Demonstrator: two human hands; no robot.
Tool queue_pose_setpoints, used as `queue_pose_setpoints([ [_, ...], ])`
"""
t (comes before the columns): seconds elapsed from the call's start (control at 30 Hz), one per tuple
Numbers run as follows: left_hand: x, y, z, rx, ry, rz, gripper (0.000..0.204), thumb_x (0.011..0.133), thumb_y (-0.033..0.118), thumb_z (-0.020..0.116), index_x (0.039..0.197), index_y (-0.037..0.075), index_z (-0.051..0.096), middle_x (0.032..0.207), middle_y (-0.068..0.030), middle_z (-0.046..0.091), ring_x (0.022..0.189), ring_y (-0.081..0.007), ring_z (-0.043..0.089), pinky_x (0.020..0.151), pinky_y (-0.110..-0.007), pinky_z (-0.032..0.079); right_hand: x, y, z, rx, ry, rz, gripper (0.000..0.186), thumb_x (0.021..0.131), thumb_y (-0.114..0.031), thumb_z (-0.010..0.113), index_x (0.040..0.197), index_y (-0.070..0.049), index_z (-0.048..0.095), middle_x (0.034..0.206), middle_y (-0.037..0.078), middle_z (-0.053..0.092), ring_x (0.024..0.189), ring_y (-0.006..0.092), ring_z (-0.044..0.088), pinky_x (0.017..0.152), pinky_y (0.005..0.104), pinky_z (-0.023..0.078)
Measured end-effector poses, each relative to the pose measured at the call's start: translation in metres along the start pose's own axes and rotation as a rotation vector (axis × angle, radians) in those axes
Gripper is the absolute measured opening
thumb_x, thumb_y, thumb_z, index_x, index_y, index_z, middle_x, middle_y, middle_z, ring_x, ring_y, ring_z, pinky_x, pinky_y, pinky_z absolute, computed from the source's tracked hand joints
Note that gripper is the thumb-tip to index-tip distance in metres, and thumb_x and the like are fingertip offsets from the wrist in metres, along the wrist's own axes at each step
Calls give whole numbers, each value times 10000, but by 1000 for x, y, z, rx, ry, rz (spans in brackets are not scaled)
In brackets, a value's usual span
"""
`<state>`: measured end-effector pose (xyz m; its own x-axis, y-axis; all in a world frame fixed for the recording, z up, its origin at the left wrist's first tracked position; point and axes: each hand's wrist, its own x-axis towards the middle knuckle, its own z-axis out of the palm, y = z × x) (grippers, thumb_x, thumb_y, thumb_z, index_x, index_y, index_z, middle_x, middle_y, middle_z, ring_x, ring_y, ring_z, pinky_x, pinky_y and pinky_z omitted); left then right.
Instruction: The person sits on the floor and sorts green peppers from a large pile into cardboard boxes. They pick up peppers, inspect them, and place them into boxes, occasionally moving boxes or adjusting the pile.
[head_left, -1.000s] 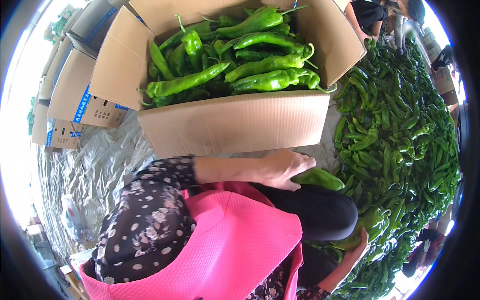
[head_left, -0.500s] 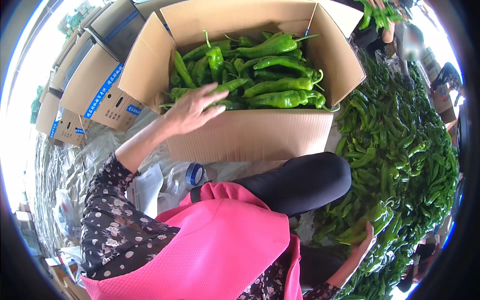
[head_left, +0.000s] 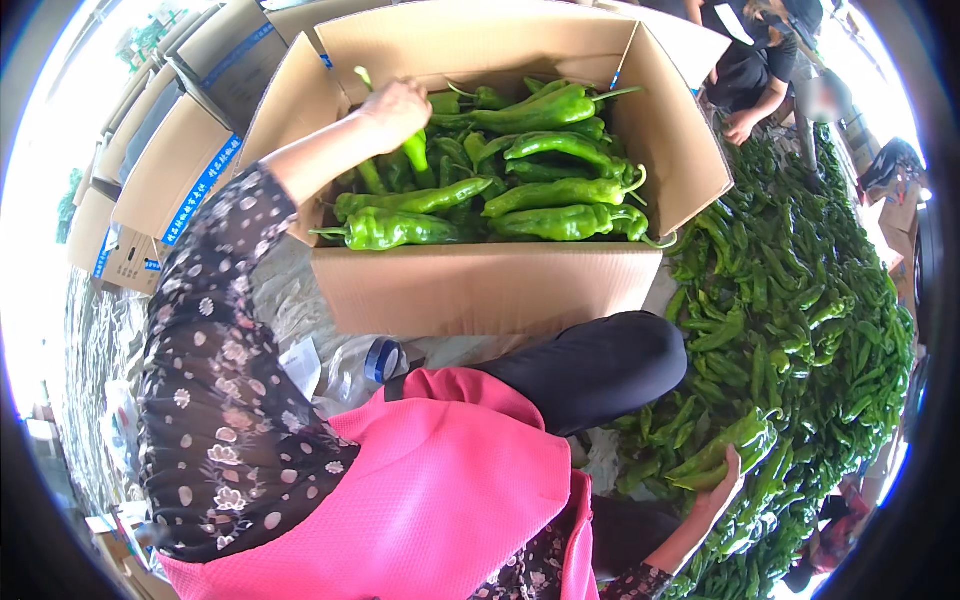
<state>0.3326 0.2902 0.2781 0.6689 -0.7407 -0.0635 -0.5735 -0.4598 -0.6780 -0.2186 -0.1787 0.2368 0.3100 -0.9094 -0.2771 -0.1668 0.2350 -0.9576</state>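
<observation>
An open cardboard box [head_left: 480,290] in front of me holds long green peppers, several lying lengthwise along its near side. Over its left part, my left hand [head_left: 398,110] is closed around a green pepper [head_left: 416,155]; its lower end shows below my fingers and a stem sticks up behind the hand. Down at the right, my right hand [head_left: 722,482] has its fingers wrapped round a bunch of green peppers [head_left: 715,455], just above a big heap of peppers [head_left: 770,330]. Part of that grip is hidden by the peppers.
More cardboard boxes [head_left: 160,170] with blue tape stand at the left. A tape roll [head_left: 382,360] lies on plastic sheeting near my bent knee [head_left: 610,365]. Another person [head_left: 760,70] reaches toward the heap at the far right.
My left hand has moved from the near left of the box to its far left and gripped a pepper. My right hand has barely moved. The other person's hand has come down toward the heap.
</observation>
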Motion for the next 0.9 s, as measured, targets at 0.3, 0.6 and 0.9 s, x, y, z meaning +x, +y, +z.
queue_pose_setpoints([
  [0.3,-113,7,-16,-408,53,-644,482,654,80,792,1043,41,511,1042,-123,515,1029,-298,537,862,-397,491,15,-1,31,16,-96,-19,278,802,-162,701,1004,17,636,936,75,637,823,175,618,747,321,512],
  [0.6,-141,20,-43,-382,138,-674,477,674,85,786,1035,58,476,1032,-123,507,1034,-304,521,862,-392,481,14,-6,46,-4,-98,13,316,793,-109,695,1066,26,610,909,90,641,772,188,636,690,332,540],
  [0.9,-83,26,-14,-493,240,-700,798,729,122,785,1431,207,416,1085,-138,521,990,-283,556,817,-396,529,25,-1,46,-39,-115,28,348,788,-137,706,1086,19,614,923,77,647,794,181,633,701,317,532],
])
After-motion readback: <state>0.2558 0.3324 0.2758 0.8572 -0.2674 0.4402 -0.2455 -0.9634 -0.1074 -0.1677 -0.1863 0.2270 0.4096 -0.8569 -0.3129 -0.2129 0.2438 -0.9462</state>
